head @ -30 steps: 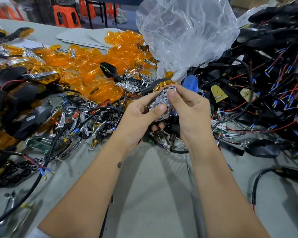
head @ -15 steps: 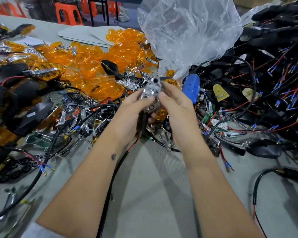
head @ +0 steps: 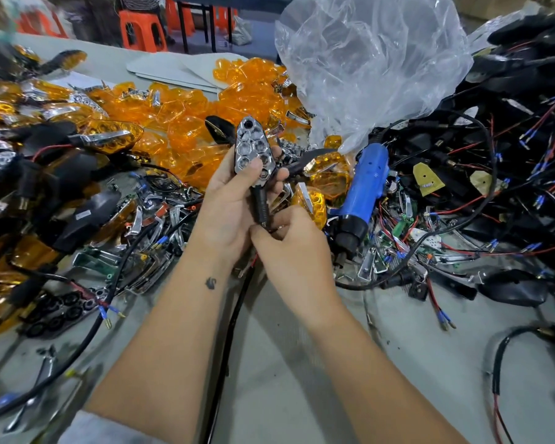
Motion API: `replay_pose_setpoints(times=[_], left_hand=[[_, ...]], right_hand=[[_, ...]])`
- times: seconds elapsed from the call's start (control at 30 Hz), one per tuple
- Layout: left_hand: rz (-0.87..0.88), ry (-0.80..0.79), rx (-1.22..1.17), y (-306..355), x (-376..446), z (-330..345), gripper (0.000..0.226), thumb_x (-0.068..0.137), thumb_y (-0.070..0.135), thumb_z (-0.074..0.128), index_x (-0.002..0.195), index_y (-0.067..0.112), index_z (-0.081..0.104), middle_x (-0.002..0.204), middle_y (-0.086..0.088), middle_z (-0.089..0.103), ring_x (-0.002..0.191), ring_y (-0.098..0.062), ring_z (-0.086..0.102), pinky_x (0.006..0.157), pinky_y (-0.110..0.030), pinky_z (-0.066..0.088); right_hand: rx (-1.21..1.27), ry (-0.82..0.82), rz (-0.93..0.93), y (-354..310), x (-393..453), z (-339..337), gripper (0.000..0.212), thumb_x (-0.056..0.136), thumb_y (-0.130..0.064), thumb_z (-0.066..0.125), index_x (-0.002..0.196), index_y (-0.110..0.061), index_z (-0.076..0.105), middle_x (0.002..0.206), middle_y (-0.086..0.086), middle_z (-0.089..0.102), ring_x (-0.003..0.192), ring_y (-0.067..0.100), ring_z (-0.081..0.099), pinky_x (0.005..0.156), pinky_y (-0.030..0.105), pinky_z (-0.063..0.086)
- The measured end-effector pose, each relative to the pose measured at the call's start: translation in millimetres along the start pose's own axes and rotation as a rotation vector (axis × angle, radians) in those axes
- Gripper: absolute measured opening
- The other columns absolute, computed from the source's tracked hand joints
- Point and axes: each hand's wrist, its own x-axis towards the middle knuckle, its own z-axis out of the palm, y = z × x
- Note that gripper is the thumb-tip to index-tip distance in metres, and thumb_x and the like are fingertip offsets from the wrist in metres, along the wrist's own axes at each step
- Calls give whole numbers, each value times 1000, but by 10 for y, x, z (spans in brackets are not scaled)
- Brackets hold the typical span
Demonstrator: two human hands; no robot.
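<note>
A chrome honeycomb reflector point(head: 252, 149) on a black stem point(head: 259, 203) stands upright above the grey table point(head: 289, 373). My left hand point(head: 228, 203) grips it, thumb across the reflector's lower face and fingers behind. Just below, my right hand point(head: 293, 248) pinches the stem's bottom end, where a black cable point(head: 231, 331) with a red wire hangs down toward me.
Orange lenses point(head: 186, 123) and assembled signal lamps point(head: 109, 136) are heaped at left. A blue electric screwdriver point(head: 362, 190) lies just right of my hands. A clear plastic bag point(head: 366, 65) stands behind. Tangled black wiring point(head: 494, 174) fills the right side. Chrome trims point(head: 148, 225) lie scattered at left centre.
The reflector has been turned upright and raised, its face now toward me. My right hand slid from the reflector down to the stem's bottom end. My left hand keeps hold.
</note>
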Motion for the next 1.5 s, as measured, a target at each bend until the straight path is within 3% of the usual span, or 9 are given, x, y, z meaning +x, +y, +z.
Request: replay_pose_setpoints(times=[0.07, 0.2, 0.4, 0.5, 0.97, 1.1, 1.2, 1.33, 1.5], left_hand=[[17, 16, -35, 1, 14, -18, 38, 99, 5, 50, 137, 4, 49, 107, -6, 72, 84, -19, 69, 74, -27, 57], [13, -1, -55, -12, -1, -27, 43, 99, 6, 52, 142, 7, 45, 107, -3, 72, 82, -18, 69, 70, -29, 57], [-9, 4, -75, -24, 9, 3, 35, 99, 7, 52, 134, 10, 50, 107, -4, 68, 68, -13, 56, 55, -21, 47], [-8, 31, -121, -31, 43, 14, 22, 101, 6, 48, 122, 10, 54, 103, -6, 67, 66, -12, 55, 56, -19, 46], [-222, 95, -132, 57, 30, 172, 9, 104, 6, 44, 107, 2, 52, 95, -16, 64, 55, -14, 55, 48, -19, 45], [-168, 112, -29, 168, 67, 131, 12, 104, 8, 44, 110, 9, 55, 105, -13, 61, 60, -12, 54, 51, -19, 45], [-152, 120, -25, 202, 65, 122, 14, 104, 8, 46, 113, 12, 54, 107, -13, 62, 61, -12, 55, 52, -20, 45], [-156, 107, -66, 182, 34, 104, 20, 103, 9, 46, 121, 12, 54, 104, -8, 67, 61, -12, 56, 51, -22, 45], [-100, 96, -160, 53, 41, 127, 26, 104, 11, 45, 129, 16, 48, 102, -5, 66, 64, -13, 56, 53, -24, 44]], right_hand=[[-41, -65, -10, -4, 47, -50, 29, 84, -28, 66, 65, -12, 52, 54, 1, 54, 58, 18, 57, 52, 32, 42], [-34, -196, 4, -18, 107, -147, 36, 88, -20, 68, 75, 11, 56, 78, 33, 60, 76, 49, 61, 68, 52, 54], [255, -299, 192, 8, -12, -196, 19, 102, -22, 51, 88, -10, 52, 75, 23, 62, 35, 15, 51, 38, 17, 35], [402, -399, 245, -20, -70, -223, 14, 102, -19, 52, 95, -7, 53, 69, 13, 70, 35, 11, 49, 35, 17, 32], [840, -827, 443, -30, -169, -296, 45, 99, -35, 49, 61, -20, 69, 60, 1, 66, 47, 9, 58, 43, 16, 46], [763, -1007, 452, 1, -325, -272, 51, 100, -48, 37, 75, -12, 65, 73, 13, 71, 63, 22, 69, 53, 24, 55], [759, -1140, 432, -2, -403, -332, 33, 101, -37, 38, 90, -12, 58, 66, 10, 69, 48, 16, 65, 47, 22, 52], [795, -1050, 383, -11, -277, -504, 29, 94, -39, 44, 97, -12, 53, 46, 2, 51, 24, 3, 30, 31, 12, 30], [767, -707, 441, -34, 25, -614, 25, 102, -24, 45, 90, -8, 60, 54, 2, 54, 32, 7, 36, 35, 17, 34]])
